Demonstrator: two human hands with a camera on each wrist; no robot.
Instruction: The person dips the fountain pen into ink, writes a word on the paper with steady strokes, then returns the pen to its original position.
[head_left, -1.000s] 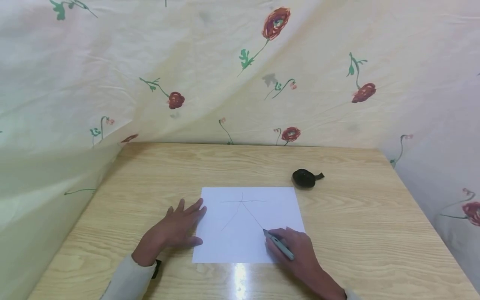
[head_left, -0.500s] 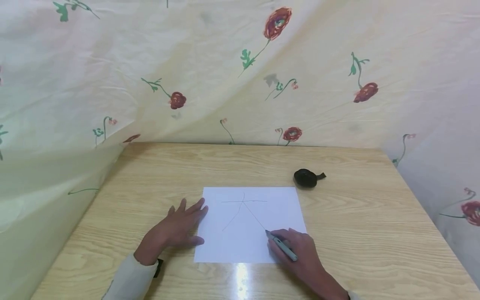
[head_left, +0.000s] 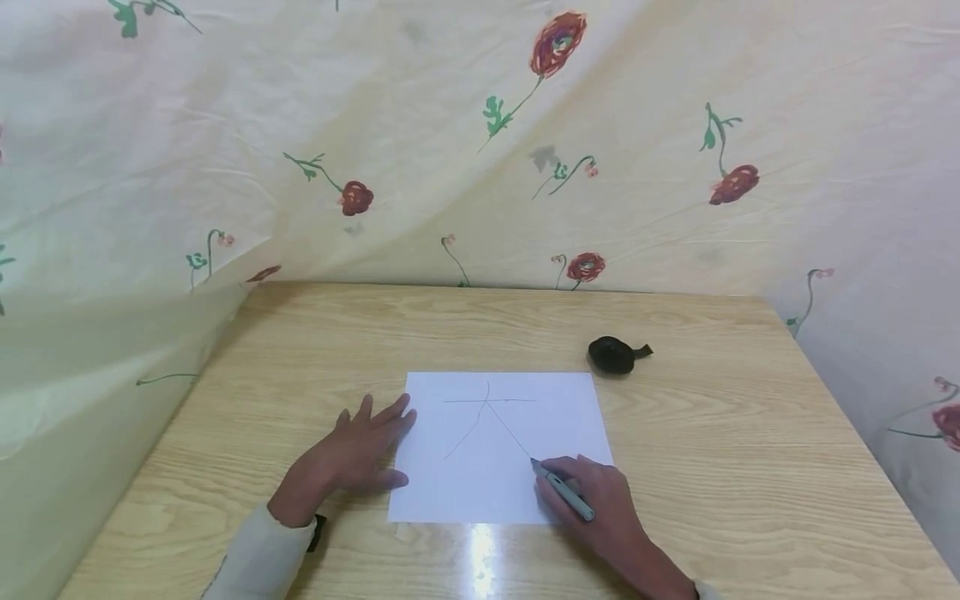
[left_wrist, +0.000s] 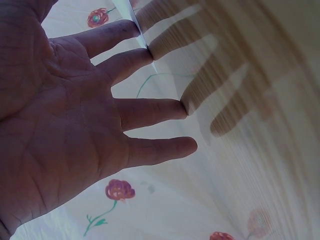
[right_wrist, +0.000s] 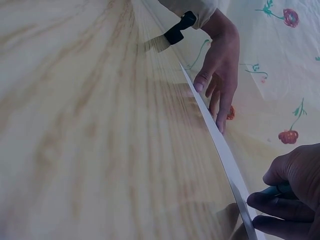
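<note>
A white sheet of paper (head_left: pixel 465 492) lies on the table. Thin dark lines on it form a short upright stroke, a horizontal one and two diagonals spreading downward. My right hand (head_left: pixel 600 500) pinches a grey-green pen (head_left: pixel 570 495), whose tip meets the lower end of the right diagonal. In the right wrist view, the right hand's fingers (right_wrist: pixel 282 206) largely hide the pen (right_wrist: pixel 277 190). My left hand (head_left: pixel 352 454) rests with spread fingers at the sheet's left edge, fingertips and thumb on the paper. Its palm side (left_wrist: pixel 65 110) shows in the left wrist view, fingers straight.
Beyond the paper's upper right corner lies a small round black object (head_left: pixel 611 356) with a short flat tail. A flowered cloth (head_left: pixel 420 125) hangs behind and beside the wooden table (head_left: pixel 750 433). Something black (right_wrist: pixel 175 34) sits at the left wrist.
The whole view shifts slightly. My right hand and the pen tip have crept a tiny bit right, at the end of the right diagonal. My left hand stays at the paper's edge.
</note>
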